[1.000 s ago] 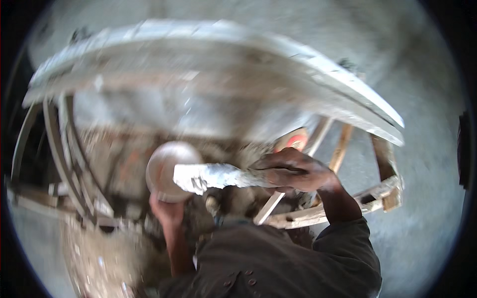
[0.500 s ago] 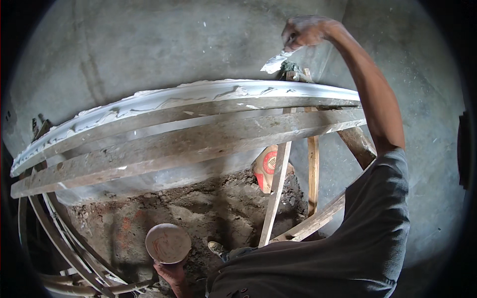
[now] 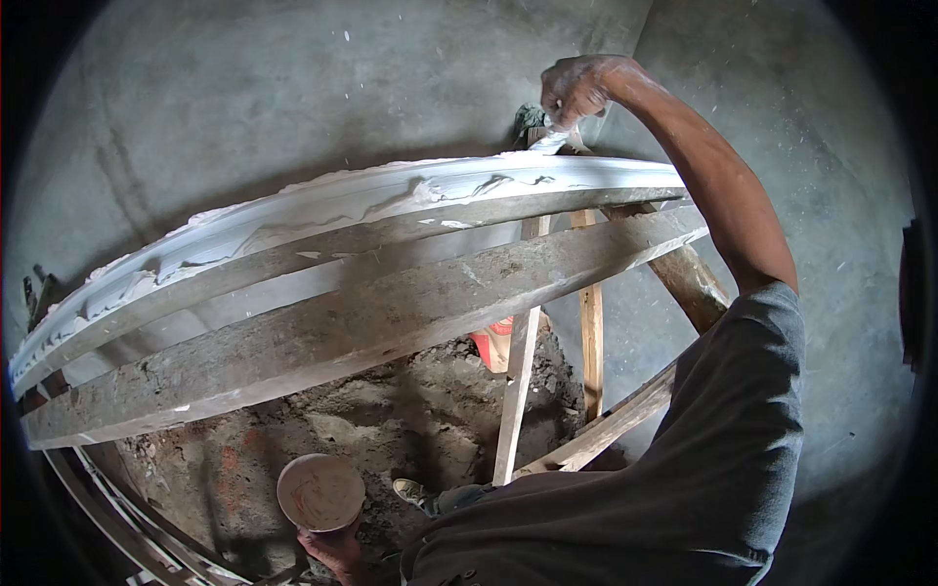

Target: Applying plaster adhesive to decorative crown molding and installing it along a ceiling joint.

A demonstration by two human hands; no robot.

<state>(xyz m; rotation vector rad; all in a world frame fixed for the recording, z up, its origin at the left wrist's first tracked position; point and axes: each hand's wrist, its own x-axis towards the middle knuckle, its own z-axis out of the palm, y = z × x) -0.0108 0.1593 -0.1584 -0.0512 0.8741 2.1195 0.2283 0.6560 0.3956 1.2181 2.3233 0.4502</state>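
My right hand (image 3: 578,93), dusted with white, is closed around a white-smeared putty knife (image 3: 550,144). Its blade points down at the upper back edge of a long white moulding (image 3: 322,200), close to the wall; I cannot tell whether it touches. Wet-looking white plaster clings to that moulding in ragged ridges along its front and top. Low down, my left hand (image 3: 335,552) holds a round pale bowl (image 3: 320,493) from its near side. Reddish smears mark the inside of the bowl, and most of the left fingers are hidden under it.
A thick plank (image 3: 322,332) runs in front of the moulding, carried by wooden props (image 3: 518,391). Behind rises a grey wall (image 3: 293,88). Below lie rough earth (image 3: 391,415) and a red-and-tan sack (image 3: 493,347). Long thin strips (image 3: 127,523) curve at the lower left.
My right hand has come down and slightly left, bringing the putty knife from above the moulding to its top edge. The bowl stays in my left hand; the whole view has shifted a little.
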